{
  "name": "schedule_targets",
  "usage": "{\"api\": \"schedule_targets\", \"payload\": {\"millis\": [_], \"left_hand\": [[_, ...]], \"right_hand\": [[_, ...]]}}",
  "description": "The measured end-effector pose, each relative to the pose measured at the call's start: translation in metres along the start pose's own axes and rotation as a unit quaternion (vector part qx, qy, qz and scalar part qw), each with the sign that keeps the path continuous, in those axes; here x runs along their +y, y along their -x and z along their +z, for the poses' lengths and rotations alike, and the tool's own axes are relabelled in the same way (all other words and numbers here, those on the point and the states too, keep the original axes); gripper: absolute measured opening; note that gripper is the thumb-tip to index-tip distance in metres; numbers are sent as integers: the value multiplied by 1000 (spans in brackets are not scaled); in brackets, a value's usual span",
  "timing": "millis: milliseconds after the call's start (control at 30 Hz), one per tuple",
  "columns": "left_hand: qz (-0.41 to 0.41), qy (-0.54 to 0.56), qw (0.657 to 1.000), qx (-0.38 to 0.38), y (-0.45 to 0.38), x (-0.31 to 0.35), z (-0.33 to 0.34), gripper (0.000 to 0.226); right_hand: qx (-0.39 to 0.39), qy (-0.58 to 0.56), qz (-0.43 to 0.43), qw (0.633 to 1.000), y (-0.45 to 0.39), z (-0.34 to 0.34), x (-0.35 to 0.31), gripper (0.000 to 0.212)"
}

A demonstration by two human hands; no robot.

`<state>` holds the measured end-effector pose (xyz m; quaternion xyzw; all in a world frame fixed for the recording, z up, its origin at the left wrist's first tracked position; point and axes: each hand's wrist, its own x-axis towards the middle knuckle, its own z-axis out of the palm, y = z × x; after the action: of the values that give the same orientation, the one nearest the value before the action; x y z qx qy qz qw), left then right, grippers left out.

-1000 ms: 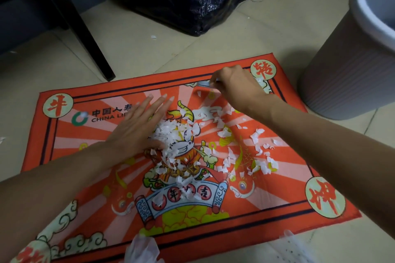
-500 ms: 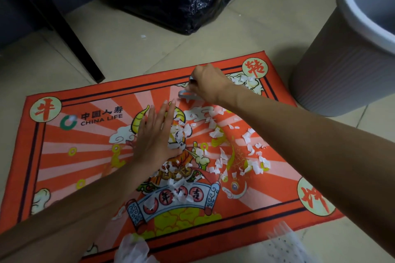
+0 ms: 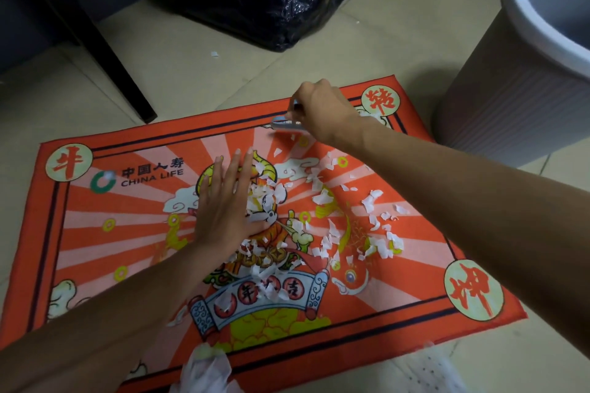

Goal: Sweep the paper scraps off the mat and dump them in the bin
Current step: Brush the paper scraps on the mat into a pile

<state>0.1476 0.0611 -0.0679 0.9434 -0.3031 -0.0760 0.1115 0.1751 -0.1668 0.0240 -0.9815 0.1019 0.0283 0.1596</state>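
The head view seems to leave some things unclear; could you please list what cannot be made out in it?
- Small grey tool: blurred, mostly covered by the right hand; its kind is unclear.
- Bin: cut off by the right edge; its contents are unseen.
- Paper scraps under the flat left hand: hidden.
- White items at the bottom edge: cut off, unidentifiable.

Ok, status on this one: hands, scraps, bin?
Left hand flat on mat. Right hand grips small brush. Paper scraps scattered mid-mat. Bin beside mat, path open.
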Motion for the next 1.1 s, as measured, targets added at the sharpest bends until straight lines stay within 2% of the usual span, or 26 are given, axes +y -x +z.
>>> {"api": "schedule_targets", "payload": {"millis": [167,500,667,867,967,1100], "left_hand": [[6,-7,1000,3,1,-7,3,131],[-1,-26,999,44,14,-7,4,131],[-3,-25,999,35,22,-8,4,135],[-18,-26,999,20,17,-10,3,139],[-12,-24,999,26,18,-10,4,137],[-6,-13,999,32,21,-8,4,134]], "right_hand": [[-61,-21,-6,998,4,23,-14,34],[-104,-42,-5,994,8,13,-25,41],[-68,-42,-5,997,8,5,-21,38],[4,-47,-5,999,-6,10,-15,22],[-7,-47,-14,999,4,22,-20,19],[-19,-64,1,998,16,38,-21,31]]}}
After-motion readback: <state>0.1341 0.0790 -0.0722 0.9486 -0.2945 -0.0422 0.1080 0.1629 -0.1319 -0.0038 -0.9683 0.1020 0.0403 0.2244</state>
